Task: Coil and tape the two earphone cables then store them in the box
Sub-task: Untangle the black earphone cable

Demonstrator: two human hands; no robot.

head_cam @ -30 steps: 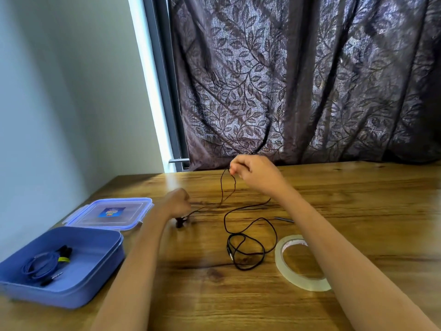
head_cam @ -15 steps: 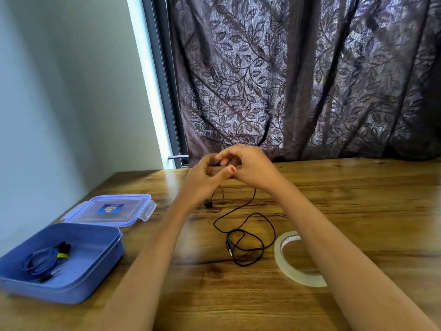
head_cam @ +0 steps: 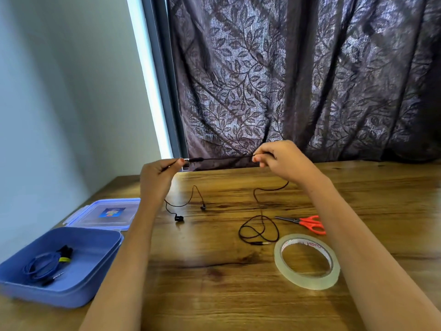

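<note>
On my feed, nearest at 8 o'clock, the open blue box (head_cam: 100, 266) sits on the wooden table (head_cam: 214, 295). The blue earphone cable (head_cam: 39, 267) lies inside it, coiled, with a yellow band round the bundle. Its plug end lies loose on the box floor.

At 4 o'clock the clear tape roll (head_cam: 307, 261) lies flat. Just beyond it, at its 11 o'clock, the slack of the black earphone cable (head_cam: 259, 232) lies in loose loops on the wood, the jack plug (head_cam: 261, 243) almost touching the roll. The red-handled scissors (head_cam: 309, 224) lie near, at the roll's 12 o'clock, blades closed as far as I can tell and pointing to 9.

The box lid (head_cam: 105, 212) lies flat right behind the box. Two black earbuds (head_cam: 179, 218) rest on the table at the lid's 3 o'clock, on thin leads.

Further out, both hands are raised above the table. The left hand (head_cam: 156, 180) pinches the black cable between thumb and forefinger beside a thicker inline piece. The right hand (head_cam: 282, 161) pinches the same cable, other fingers curled. The stretch between them runs taut and level, and from the right hand it drops to the loops.

Farthest is a dark leaf-pattern curtain (head_cam: 298, 80) from 12 to 3 and a pale wall (head_cam: 59, 91) at 10.
</note>
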